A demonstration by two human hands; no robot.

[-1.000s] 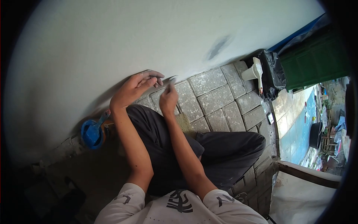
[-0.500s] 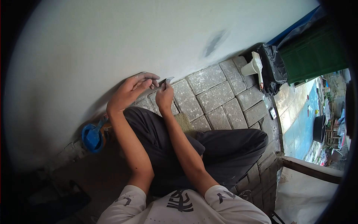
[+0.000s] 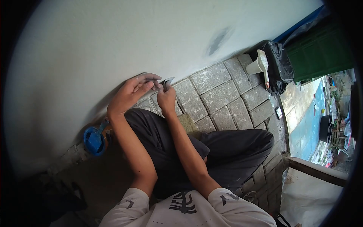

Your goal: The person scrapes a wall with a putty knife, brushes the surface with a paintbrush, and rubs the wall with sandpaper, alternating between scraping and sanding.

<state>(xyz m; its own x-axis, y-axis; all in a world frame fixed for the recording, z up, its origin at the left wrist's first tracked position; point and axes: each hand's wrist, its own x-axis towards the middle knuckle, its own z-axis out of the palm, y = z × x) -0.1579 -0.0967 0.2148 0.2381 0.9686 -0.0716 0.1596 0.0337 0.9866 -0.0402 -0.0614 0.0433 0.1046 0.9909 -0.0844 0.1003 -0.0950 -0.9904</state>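
Note:
My right hand [image 3: 166,99] pinches a small, dark, bent sheet with a pale edge [image 3: 169,80], held low beside the white wall [image 3: 113,45]. It looks like a piece of sandpaper. Just left of it, my left hand [image 3: 133,90] is half bent, its fingers stretched along the wall and the fingertips right at the sheet's edge. Grey dust coats the fingertips. Below the hands are my crossed legs in dark trousers [image 3: 234,151], and a greenish-brown sponge-like pad [image 3: 186,123] lies by the right forearm.
A blue container [image 3: 93,140] with a blue-handled tool stands at left by the wall. At the right, a paintbrush [image 3: 263,64] rests across a white cup [image 3: 254,68], near a black plastic bag [image 3: 280,60] and a green bin [image 3: 321,55]. Grey paving [image 3: 215,87] borders the wall.
My right hand has shifted slightly toward the left one, and the sheet now sits closer to the left fingertips. The view has tilted a little.

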